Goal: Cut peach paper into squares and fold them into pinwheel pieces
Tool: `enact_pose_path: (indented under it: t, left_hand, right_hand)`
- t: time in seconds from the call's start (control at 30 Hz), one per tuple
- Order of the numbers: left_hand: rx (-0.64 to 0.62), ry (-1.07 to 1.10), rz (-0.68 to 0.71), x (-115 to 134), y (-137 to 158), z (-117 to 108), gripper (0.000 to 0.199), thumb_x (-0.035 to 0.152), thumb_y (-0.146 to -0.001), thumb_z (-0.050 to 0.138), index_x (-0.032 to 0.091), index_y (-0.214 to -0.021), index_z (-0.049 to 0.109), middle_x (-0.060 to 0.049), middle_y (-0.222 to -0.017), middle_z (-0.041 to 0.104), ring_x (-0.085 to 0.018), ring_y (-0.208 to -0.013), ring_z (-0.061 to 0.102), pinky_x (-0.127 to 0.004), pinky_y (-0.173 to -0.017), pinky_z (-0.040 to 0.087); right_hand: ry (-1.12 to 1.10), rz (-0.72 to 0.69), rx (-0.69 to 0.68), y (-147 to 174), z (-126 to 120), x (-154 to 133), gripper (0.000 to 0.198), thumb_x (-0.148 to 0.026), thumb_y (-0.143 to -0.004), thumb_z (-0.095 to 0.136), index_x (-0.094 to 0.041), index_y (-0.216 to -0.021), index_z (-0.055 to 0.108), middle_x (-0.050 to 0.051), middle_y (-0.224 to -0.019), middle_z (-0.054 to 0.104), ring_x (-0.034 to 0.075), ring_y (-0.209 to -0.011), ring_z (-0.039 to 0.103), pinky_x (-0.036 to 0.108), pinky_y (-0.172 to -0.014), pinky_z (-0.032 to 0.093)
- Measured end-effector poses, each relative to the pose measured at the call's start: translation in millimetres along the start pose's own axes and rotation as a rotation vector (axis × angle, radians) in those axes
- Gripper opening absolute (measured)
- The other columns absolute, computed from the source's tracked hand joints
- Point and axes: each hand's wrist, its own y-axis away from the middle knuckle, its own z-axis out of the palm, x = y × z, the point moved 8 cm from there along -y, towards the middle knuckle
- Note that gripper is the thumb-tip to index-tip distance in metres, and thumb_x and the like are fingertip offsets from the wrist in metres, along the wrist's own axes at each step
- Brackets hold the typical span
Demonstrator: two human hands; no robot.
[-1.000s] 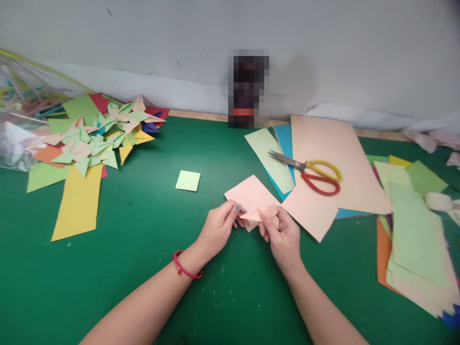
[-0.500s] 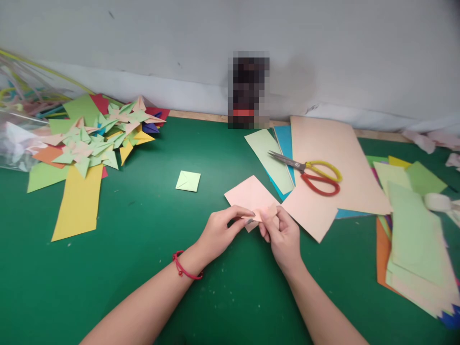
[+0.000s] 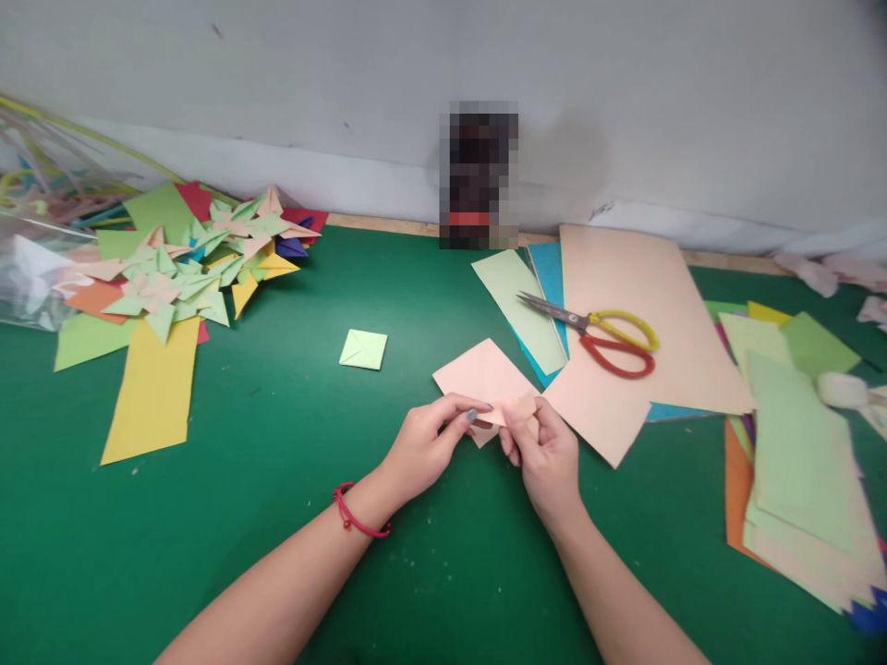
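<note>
Between my hands is a small folded piece of pink paper (image 3: 514,411). My right hand (image 3: 544,453) pinches it from the right, thumb on top. My left hand (image 3: 433,439), with a red cord bracelet (image 3: 360,513) at the wrist, has thumb and forefinger closed on its left end. Just beyond lies a flat pink paper square (image 3: 485,368), its near part covered by my fingers and the folded piece. To the left, a folded green paper square (image 3: 364,349) rests on the green table (image 3: 291,526).
Scissors (image 3: 589,328) with yellow and red handles lie on large pink sheets (image 3: 630,268) at right. Folded paper stars (image 3: 173,282) are heaped at left beside a clear plastic bag (image 3: 34,277). Green paper strips (image 3: 804,453) and a white tape roll (image 3: 842,390) lie far right.
My left thumb has shifted slightly up along the folded pink paper. My right hand and the things on the table have stayed in place.
</note>
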Motion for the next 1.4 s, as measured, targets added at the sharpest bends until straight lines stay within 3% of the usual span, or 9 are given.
enact_pose_path:
  t: [0.23, 0.43, 0.67, 0.87, 1.4]
  left_hand:
    - [-0.037, 0.200, -0.053, -5, 0, 6, 0.027, 0.025, -0.089, 0.042, 0.017, -0.115, 0.045, -0.004, -0.084, 0.069, -0.015, -0.081, 0.065, -0.026, -0.077, 0.049]
    - [-0.011, 0.194, -0.112, -13, 0, 3, 0.029, 0.028, -0.090, 0.036, 0.019, -0.116, 0.047, -0.004, -0.082, 0.067, -0.015, -0.079, 0.064, -0.027, -0.077, 0.049]
    - [-0.100, 0.153, -0.092, -3, -3, 7, 0.020, 0.031, -0.084, 0.050, 0.016, -0.093, 0.059, -0.003, -0.081, 0.067, -0.014, -0.076, 0.063, -0.024, -0.072, 0.048]
    - [-0.099, 0.146, -0.107, -7, -2, 9, 0.021, 0.032, -0.085, 0.049, 0.014, -0.081, 0.060, -0.004, -0.075, 0.067, -0.013, -0.071, 0.064, -0.024, -0.069, 0.050]
    - [-0.076, 0.147, -0.112, -11, 0, 10, 0.025, 0.033, -0.086, 0.047, 0.014, -0.073, 0.055, -0.002, -0.061, 0.064, -0.010, -0.056, 0.062, -0.022, -0.058, 0.052]
  right_hand:
    - [0.008, -0.005, -0.022, -1, 0, 2, 0.026, -0.037, -0.084, 0.052, -0.020, -0.066, 0.042, -0.007, -0.047, 0.045, 0.006, -0.039, 0.036, 0.019, -0.038, 0.029]
    - [0.011, -0.024, -0.016, -1, 0, 1, 0.027, -0.036, -0.085, 0.051, -0.020, -0.066, 0.041, -0.007, -0.047, 0.044, 0.006, -0.039, 0.035, 0.019, -0.039, 0.028]
    - [0.111, -0.092, -0.051, 3, 3, 0, 0.023, -0.034, -0.085, 0.052, -0.019, -0.068, 0.047, -0.007, -0.047, 0.043, 0.007, -0.041, 0.035, 0.021, -0.042, 0.028]
    - [0.097, -0.135, -0.086, 5, 7, -1, 0.023, -0.032, -0.086, 0.050, -0.020, -0.067, 0.044, -0.007, -0.048, 0.042, 0.008, -0.043, 0.037, 0.022, -0.047, 0.031]
    - [0.142, -0.116, -0.073, 5, 5, -4, 0.022, -0.030, -0.085, 0.051, -0.019, -0.067, 0.045, -0.007, -0.047, 0.043, 0.007, -0.040, 0.035, 0.021, -0.043, 0.029]
